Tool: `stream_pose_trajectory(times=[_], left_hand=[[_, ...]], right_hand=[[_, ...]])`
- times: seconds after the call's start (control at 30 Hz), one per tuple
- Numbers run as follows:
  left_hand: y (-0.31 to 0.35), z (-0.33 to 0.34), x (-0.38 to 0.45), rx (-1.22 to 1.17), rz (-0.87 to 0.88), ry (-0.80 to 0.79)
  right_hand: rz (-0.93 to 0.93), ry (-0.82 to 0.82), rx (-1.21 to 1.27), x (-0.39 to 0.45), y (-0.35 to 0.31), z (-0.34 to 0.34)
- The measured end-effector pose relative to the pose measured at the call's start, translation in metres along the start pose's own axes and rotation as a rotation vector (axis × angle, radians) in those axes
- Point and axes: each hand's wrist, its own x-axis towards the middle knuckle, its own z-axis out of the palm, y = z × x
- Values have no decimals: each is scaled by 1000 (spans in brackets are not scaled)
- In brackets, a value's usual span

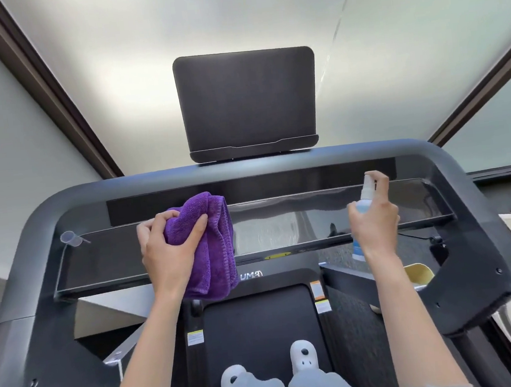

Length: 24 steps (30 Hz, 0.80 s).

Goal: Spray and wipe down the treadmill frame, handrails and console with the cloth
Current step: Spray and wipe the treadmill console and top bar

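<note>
I stand on the treadmill belt (pixel 257 327), facing its glossy black console panel (pixel 282 225). My left hand (pixel 165 245) grips a bunched purple cloth (pixel 214 247) against the panel's left-centre. My right hand (pixel 373 216) holds a small blue spray bottle (pixel 364 201) upright over the panel's right part, with the index finger on its white nozzle. A dark screen (pixel 247 103) rises above the grey frame bar (pixel 245 164). The grey handrails curve down at the left (pixel 22 278) and the right (pixel 483 234).
A small clear cap (pixel 71 237) lies at the panel's left end. Frosted window panes with dark frames fill the view ahead. A pale yellow item (pixel 419 274) sits low at the right behind the frame. My white slippers (pixel 304 355) stand on the belt.
</note>
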Motion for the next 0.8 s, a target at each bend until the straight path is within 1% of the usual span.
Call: stream_pose_trajectory(times=[0.17, 0.3, 0.37, 0.4, 0.47, 0.53, 0.57, 0.63, 0.67, 0.8], left_hand=[[-12, -24, 3, 25, -26, 78], [-25, -37, 17, 108, 4, 233], [-28, -32, 29, 134, 41, 304], [-30, -26, 35, 173, 62, 315], [-34, -14, 44, 369, 72, 281], [-40, -7, 46, 585, 82, 206], [-45, -7, 45, 650, 113, 169], [-56, -11, 43, 713, 172, 108], [-61, -14, 41, 725, 172, 93], [-68, -10, 34, 779, 92, 97]], right_hand=[[-73, -49, 42, -11, -20, 12], [-149, -125, 109, -22, -42, 31], [-195, -152, 105, -28, -52, 40], [-218, -166, 99, -32, -57, 45], [-263, -202, 105, -38, -66, 53], [-289, -227, 119, -42, -72, 62], [-295, -232, 126, -43, -74, 65], [-308, -243, 133, -44, -76, 72], [-313, -249, 131, -44, -77, 75], [-301, -270, 137, -43, -78, 83]])
